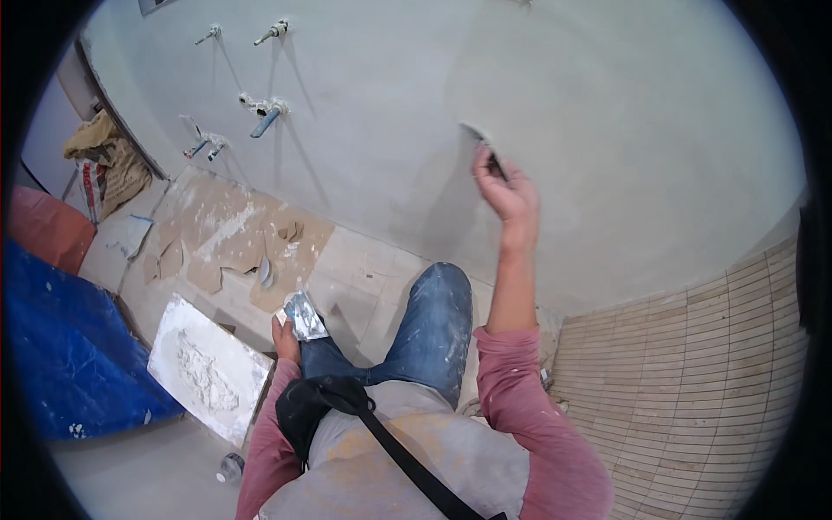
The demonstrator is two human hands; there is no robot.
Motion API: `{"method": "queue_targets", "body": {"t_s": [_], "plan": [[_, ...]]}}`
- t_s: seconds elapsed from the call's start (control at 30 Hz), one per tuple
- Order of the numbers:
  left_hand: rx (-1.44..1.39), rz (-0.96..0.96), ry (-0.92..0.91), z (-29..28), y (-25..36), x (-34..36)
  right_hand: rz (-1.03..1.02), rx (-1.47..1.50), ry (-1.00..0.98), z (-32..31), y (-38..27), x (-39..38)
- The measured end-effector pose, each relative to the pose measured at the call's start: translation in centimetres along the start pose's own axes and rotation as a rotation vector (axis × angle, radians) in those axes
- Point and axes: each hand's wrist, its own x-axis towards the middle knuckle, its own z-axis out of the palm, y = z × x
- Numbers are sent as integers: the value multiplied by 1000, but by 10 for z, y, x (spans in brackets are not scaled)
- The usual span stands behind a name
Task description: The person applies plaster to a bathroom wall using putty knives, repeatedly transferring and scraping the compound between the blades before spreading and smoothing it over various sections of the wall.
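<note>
My right hand (504, 184) is raised at the plastered wall (633, 113), its fingers closed on a putty knife (475, 137) whose thin blade is at or very near the surface. My left hand (286, 338) is low beside my left thigh, closed on a flat metal scraper (305, 316) that has pale material on it. To the left of that hand lies a square board (166, 355) with a heap of white filler (208, 381) on it.
Pipe stubs (269, 117) jut from the wall. A torn cardboard sheet (199, 230), crumpled sacks (117, 165), a red sheet (48, 230) and a blue tarp (74, 338) lie at left. A plastic bottle (230, 468) is below the board. A tiled surface (667, 381) curves at right.
</note>
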Motion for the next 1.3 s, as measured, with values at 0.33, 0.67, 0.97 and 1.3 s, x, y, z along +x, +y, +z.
{"method": "queue_targets", "body": {"t_s": [0.33,0.67,0.97,1.3], "plan": [[10,-23,16,7,6,-2,-391,-560,115,-114,17,-27],[-20,-59,23,-1,-7,4,-380,-472,272,-172,-3,61],[148,13,-15,6,-1,5,-236,-271,104,-58,-46,28],[-47,-49,4,-2,3,0,-379,-376,-244,33,-48,-100]]}}
